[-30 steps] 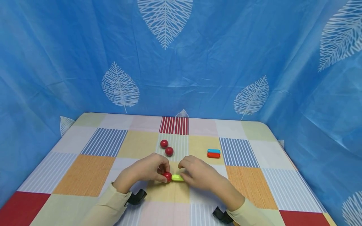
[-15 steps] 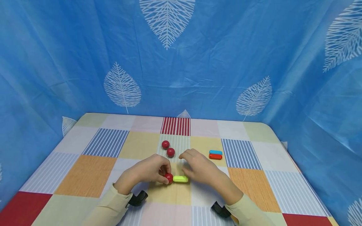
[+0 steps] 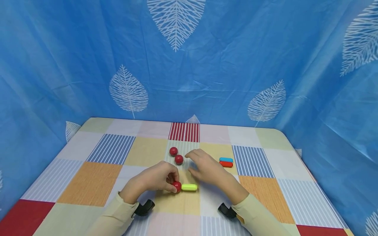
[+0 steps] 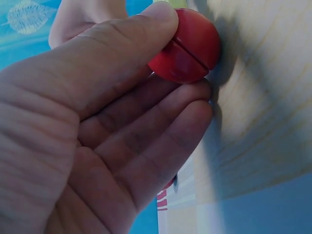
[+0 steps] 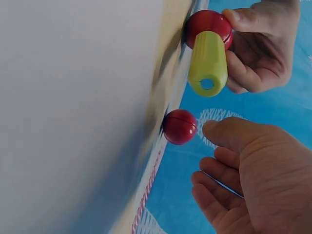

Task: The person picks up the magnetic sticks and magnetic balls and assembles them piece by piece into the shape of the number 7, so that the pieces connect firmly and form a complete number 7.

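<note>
My left hand [image 3: 157, 178] pinches a red ball [image 4: 190, 46] between thumb and fingers, close over the table. A groove runs across this ball. From its right side a yellow-green ribbed tube [image 3: 189, 187] sticks out; the right wrist view shows a hole in the tube's free end. My right hand [image 3: 208, 167] hovers behind and right of the tube, fingers loosely bent and holding nothing. Just left of its fingertips lies a second red ball [image 3: 178, 159], with a third red ball [image 3: 173, 151] behind it.
A blue tube [image 3: 226, 160] and a red tube [image 3: 226, 164] lie side by side to the right of my right hand. A patchwork cloth [image 3: 106, 183] covers the table. Blue leaf-patterned curtains [image 3: 189, 65] hang behind it and along both sides.
My right hand has drawn away from the yellow-green tube, moving up and back toward the two loose red balls. My left hand keeps its pinch on the ball.
</note>
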Available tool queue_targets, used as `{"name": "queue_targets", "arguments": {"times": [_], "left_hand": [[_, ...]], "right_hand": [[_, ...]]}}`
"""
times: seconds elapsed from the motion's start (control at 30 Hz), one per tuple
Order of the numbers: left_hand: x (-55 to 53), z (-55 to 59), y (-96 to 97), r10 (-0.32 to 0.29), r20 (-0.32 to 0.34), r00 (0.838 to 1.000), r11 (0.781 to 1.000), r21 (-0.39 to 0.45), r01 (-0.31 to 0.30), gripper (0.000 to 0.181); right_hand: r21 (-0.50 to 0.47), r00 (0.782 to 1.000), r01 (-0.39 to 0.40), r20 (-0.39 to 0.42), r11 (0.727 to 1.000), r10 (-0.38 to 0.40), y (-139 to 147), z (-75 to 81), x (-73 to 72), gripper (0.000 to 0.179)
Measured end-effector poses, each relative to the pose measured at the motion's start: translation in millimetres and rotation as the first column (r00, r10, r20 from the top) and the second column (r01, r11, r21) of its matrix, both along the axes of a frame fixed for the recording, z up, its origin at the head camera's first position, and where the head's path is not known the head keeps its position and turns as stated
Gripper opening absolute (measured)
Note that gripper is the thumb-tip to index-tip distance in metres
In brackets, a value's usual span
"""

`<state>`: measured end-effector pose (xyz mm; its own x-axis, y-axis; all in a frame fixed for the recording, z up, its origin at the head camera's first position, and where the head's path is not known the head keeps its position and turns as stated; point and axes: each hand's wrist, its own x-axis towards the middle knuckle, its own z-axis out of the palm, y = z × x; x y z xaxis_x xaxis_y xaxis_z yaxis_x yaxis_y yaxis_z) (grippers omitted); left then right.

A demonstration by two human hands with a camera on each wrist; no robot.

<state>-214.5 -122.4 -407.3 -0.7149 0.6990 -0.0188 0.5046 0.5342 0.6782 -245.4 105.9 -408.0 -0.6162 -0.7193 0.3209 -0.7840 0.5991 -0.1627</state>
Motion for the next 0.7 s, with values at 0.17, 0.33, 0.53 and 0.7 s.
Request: {"name": "queue_targets", "arguments": {"times": [0.17,0.33,0.53,0.7], "left_hand": [[-0.1,1.2,-0.4,0.001,-0.002,1.000,1.000,0.003,-0.001,0.020],[-0.6,0.5,-1.1,0.001,-0.003,1.000,1.000,-0.001,-0.001,0.020],[-0.8,-0.9,-1.4,0.001,0.011,1.000,1.000,0.009,-0.001,0.020],[-0.7,-2.3,-1.8,0.003,0.014,1.000,1.000,0.007,-0.003,0.020]], "right_hand": [[-0.009,0.999,-0.006,-0.045,1.000,0.005,-7.1,0.2,-8.2,0.041],[0.019,0.998,0.009,-0.060,1.000,-0.008,-13.3,0.2,-16.2,0.041],[0.045,0.999,0.028,-0.045,0.999,-0.026,-17.8,-0.6,-22.3,0.043],[0.058,0.999,0.031,-0.024,0.998,-0.029,-22.3,-1.6,-26.3,0.043]]}}
